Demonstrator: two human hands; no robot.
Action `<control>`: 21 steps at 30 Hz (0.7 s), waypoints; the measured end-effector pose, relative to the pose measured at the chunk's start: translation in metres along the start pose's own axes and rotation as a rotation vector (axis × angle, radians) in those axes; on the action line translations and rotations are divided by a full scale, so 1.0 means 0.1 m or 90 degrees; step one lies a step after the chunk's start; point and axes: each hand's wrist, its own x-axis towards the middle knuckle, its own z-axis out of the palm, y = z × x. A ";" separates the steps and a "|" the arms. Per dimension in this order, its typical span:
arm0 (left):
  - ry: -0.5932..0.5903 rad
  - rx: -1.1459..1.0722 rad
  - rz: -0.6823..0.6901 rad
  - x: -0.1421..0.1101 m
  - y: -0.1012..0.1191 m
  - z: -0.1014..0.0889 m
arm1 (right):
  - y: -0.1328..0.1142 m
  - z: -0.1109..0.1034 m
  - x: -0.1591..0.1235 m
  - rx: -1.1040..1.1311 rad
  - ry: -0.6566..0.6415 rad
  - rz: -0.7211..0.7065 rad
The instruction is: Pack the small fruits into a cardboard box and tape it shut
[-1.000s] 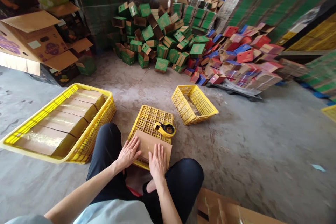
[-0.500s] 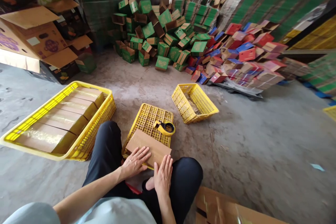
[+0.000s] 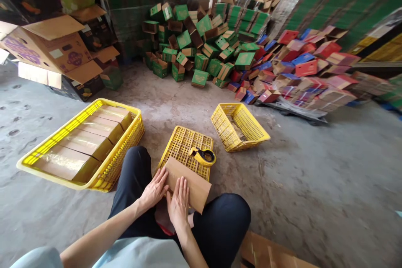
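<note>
A brown cardboard box (image 3: 191, 182) lies on an upturned yellow plastic crate (image 3: 179, 142) between my knees. My left hand (image 3: 154, 189) rests at the box's left end, its fingers stretched out over the edge. Flat on the near part of the box's top lies my right hand (image 3: 179, 203), fingers extended. Both hands touch the box without gripping it. Beyond the box, a yellow and black tape dispenser (image 3: 203, 156) sits on the crate.
To the left stands a yellow crate (image 3: 141, 123) holding several taped boxes (image 3: 67, 161). A smaller yellow basket (image 3: 243, 144) is ahead right. Flat cardboard (image 3: 266, 251) lies by my right knee. Piles of green boxes (image 3: 201, 77) and red and blue boxes (image 3: 306, 68) lie farther off.
The box has turned slightly and its right end now reaches past the crate's edge. My right hand has moved left across it, closer to my left hand. The view has shifted a little.
</note>
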 end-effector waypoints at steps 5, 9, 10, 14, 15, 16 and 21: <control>0.000 -0.156 -0.121 0.10 -0.10 -0.15 | -0.35 0.01 0.38 0.066 -0.078 -0.075; -0.006 -0.228 -0.175 0.23 -0.10 -0.21 | -0.50 -0.04 0.63 0.089 -0.161 -0.105; -0.008 -0.235 -0.171 0.26 -0.10 -0.20 | -0.49 -0.06 0.65 0.093 -0.166 -0.104; -0.034 -0.242 -0.125 0.28 -0.10 -0.12 | -0.23 -0.14 0.51 0.083 -0.130 -0.057; -0.035 -0.242 -0.127 0.27 -0.10 -0.10 | -0.12 -0.16 0.43 0.073 -0.114 -0.037; -0.032 -0.247 -0.139 0.28 -0.09 -0.09 | 0.02 -0.18 0.35 0.062 -0.098 -0.016; -0.065 -0.383 -0.341 0.36 -0.11 -0.15 | 0.73 -0.24 -0.01 0.031 -0.042 0.130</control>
